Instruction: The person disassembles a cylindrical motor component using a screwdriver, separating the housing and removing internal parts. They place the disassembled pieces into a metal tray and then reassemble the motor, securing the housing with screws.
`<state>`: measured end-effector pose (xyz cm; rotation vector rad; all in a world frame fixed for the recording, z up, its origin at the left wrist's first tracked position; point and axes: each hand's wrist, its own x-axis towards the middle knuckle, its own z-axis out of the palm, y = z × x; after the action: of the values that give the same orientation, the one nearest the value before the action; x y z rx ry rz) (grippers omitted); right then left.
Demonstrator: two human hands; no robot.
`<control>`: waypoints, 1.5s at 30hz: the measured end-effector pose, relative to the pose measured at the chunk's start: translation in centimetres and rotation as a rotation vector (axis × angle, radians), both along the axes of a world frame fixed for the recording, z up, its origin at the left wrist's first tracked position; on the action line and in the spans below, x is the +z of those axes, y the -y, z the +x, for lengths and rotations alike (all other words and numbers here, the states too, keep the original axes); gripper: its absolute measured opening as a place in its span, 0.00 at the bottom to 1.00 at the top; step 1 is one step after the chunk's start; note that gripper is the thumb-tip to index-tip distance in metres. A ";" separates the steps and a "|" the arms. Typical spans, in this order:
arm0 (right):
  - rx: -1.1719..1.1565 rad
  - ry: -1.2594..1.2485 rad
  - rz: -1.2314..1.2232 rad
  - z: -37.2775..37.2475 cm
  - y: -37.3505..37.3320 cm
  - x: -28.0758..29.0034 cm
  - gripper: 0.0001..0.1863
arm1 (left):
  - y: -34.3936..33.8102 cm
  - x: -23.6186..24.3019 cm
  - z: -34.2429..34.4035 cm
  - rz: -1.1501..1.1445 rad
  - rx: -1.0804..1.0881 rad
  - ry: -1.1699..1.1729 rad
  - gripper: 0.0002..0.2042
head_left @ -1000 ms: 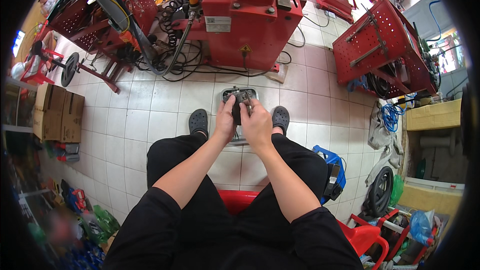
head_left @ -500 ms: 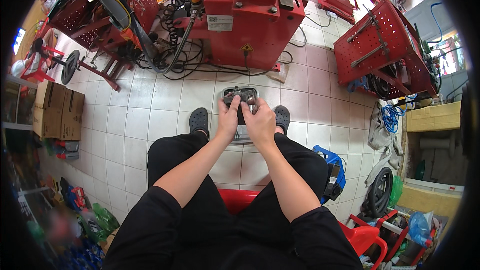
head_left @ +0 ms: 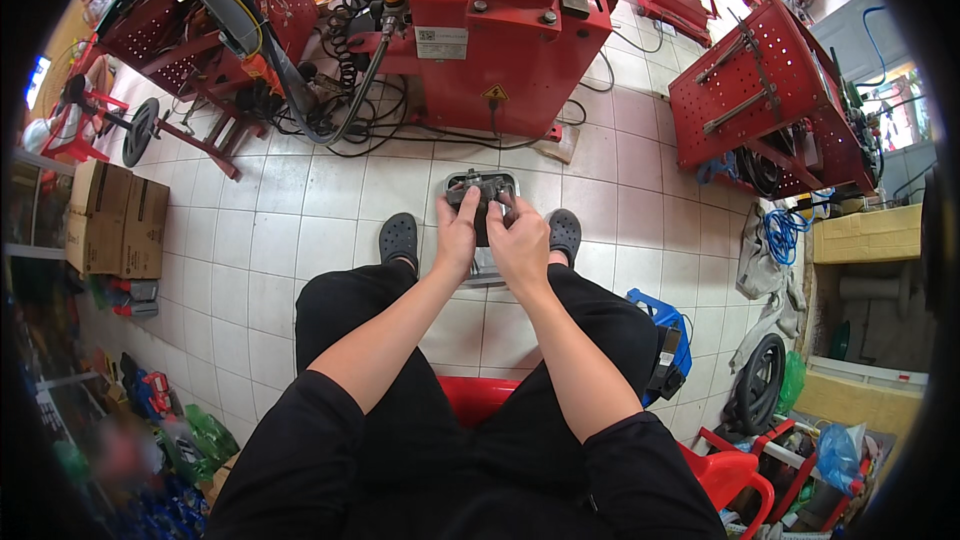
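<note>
Between my knees I hold a small dark metal machine part (head_left: 484,184), its exact kind too small to tell. My left hand (head_left: 456,237) is closed on the part's left end, thumb laid on top. On its right side my right hand (head_left: 519,245) grips it, thumb and fingers bent round it. Below the hands a rectangular metal tray (head_left: 487,280) stands on the floor between my feet; its inside looks dark. My hands and the part cover most of the tray.
Ahead stands a big red machine (head_left: 500,80) with black cables and hoses around its base. A red perforated cart (head_left: 735,90) is at the right. Cardboard boxes (head_left: 115,220) sit at the left. A blue tool-like object (head_left: 665,345) lies beside my right knee, near a red plastic chair (head_left: 725,475).
The part has turned slightly in my hands, showing more of its top. My right thumb and fingers have shifted a little on it; my left hand stays nearly still.
</note>
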<state>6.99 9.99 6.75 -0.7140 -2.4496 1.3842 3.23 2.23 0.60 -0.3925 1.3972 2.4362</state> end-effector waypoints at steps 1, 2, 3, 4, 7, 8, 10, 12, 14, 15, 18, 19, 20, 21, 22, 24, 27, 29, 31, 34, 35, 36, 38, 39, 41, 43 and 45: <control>0.014 0.017 -0.006 0.0 0.0 0.3 0.13 | 0.0 0.0 0.0 -0.014 -0.004 0.001 0.18; 0.029 0.035 -0.013 0.0 -0.1 0.4 0.13 | 0.0 0.1 0.0 -0.027 -0.009 0.002 0.17; 0.026 0.018 0.004 0.0 -0.1 0.2 0.13 | 0.0 0.1 0.0 -0.030 -0.008 -0.002 0.17; 0.024 0.001 0.020 0.0 -0.1 -0.1 0.13 | 0.0 0.2 0.1 -0.033 -0.008 -0.007 0.17; 0.014 0.015 0.027 0.0 -0.3 -0.3 0.13 | -0.1 0.2 0.2 -0.047 -0.006 -0.018 0.17; 0.010 0.030 0.022 0.0 -0.3 -0.2 0.13 | -0.1 0.2 0.3 -0.052 -0.005 -0.022 0.17; 0.000 0.012 -0.006 0.0 -0.2 0.2 0.13 | 0.0 0.0 0.2 -0.048 -0.002 -0.005 0.19; 0.008 0.015 -0.046 0.1 -0.1 0.6 0.14 | 0.0 0.1 0.1 -0.029 0.004 0.009 0.20; 0.033 0.039 -0.095 0.1 -0.1 0.9 0.14 | 0.0 0.2 0.1 0.007 0.012 0.020 0.20; 0.027 0.004 -0.078 0.1 -0.1 0.5 0.13 | 0.0 0.1 0.1 -0.008 0.007 0.004 0.19; 0.010 -0.041 -0.039 0.1 0.0 -0.4 0.13 | 0.0 -0.4 0.1 -0.039 -0.002 -0.033 0.18; 0.005 -0.016 -0.036 0.1 0.0 -0.3 0.13 | 0.0 -0.6 0.0 -0.041 -0.001 -0.040 0.18; 0.001 0.008 -0.032 0.1 0.1 -0.1 0.12 | 0.1 -0.8 0.1 -0.043 0.000 -0.046 0.18; -0.011 0.023 -0.064 0.1 0.1 0.3 0.12 | 0.0 -0.6 0.1 -0.041 -0.005 -0.033 0.18; -0.023 0.038 -0.095 0.0 0.2 0.8 0.12 | 0.0 -0.3 0.1 -0.040 -0.010 -0.020 0.18; -0.030 0.031 -0.129 0.1 0.2 1.0 0.12 | 0.0 0.0 0.2 -0.042 -0.013 -0.007 0.18; -0.015 -0.028 -0.111 0.1 0.1 -0.3 0.13 | -0.1 0.2 0.2 -0.043 -0.010 -0.012 0.17; -0.003 -0.062 -0.066 0.1 -0.1 -1.3 0.13 | -0.1 0.1 0.2 -0.033 -0.010 -0.025 0.17; -0.003 0.015 -0.084 0.1 -0.1 -0.6 0.12 | -0.1 0.0 0.2 -0.041 -0.009 -0.016 0.17; -0.026 0.025 -0.129 0.0 0.1 0.1 0.11 | -0.1 0.0 0.2 -0.024 -0.005 0.003 0.19; -0.038 0.011 -0.147 0.0 0.1 0.3 0.11 | -0.1 0.0 0.2 -0.014 -0.002 0.011 0.20; -0.035 0.018 -0.149 0.0 0.1 0.4 0.10 | -0.1 -0.1 0.2 -0.030 -0.004 0.001 0.19; -0.030 0.032 -0.154 0.0 0.1 0.6 0.10 | -0.1 -0.1 0.3 -0.064 -0.007 -0.020 0.16; -0.032 0.018 -0.152 0.0 0.1 0.5 0.10 | -0.1 -0.2 0.3 -0.069 -0.010 -0.022 0.17; -0.037 -0.009 -0.147 0.1 0.1 0.1 0.10 | -0.1 -0.2 0.3 -0.081 -0.016 -0.025 0.17; -0.045 0.005 -0.179 0.0 0.0 -0.4 0.10 | -0.2 -0.1 0.4 -0.082 -0.021 -0.018 0.18; -0.045 0.013 -0.192 0.0 -0.1 -0.5 0.10 | -0.1 -0.1 0.4 -0.074 -0.020 -0.012 0.18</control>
<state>6.95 10.10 6.24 -0.8169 -2.3153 1.6175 3.64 2.38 0.50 -0.3798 1.4924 2.3802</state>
